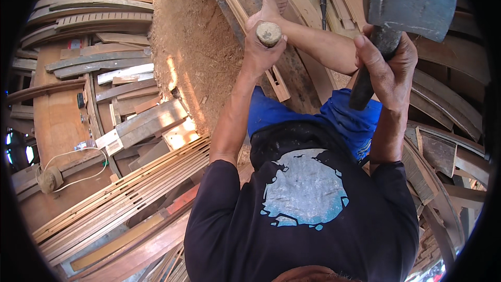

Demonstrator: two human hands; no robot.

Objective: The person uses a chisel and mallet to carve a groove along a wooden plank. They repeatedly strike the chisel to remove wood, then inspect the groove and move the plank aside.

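My left hand point(257, 55) is closed round an upright tool, and only the round wooden end of its handle point(269, 33) shows above the fist. Its lower part is hidden, so I cannot tell the tool's kind. Beneath that hand runs a narrow wooden strip point(280, 87) with a slot near its end, lying along a broader dark plank. Raised at the right, my right hand point(390, 73) grips a hammer by its short dark handle point(362, 90). The big blocky grey metal head point(412, 5) is up, well apart from the wooden handle end.
My bare foot point(274, 8) rests over the planks. A dark slim tool point(322, 8) lies on boards beyond my leg. Stacked timber point(99, 62) fills the left, with long slotted strips point(125, 193) nearer me. More curved boards point(449, 99) are piled at the right. Brown ground point(193, 36) shows between.
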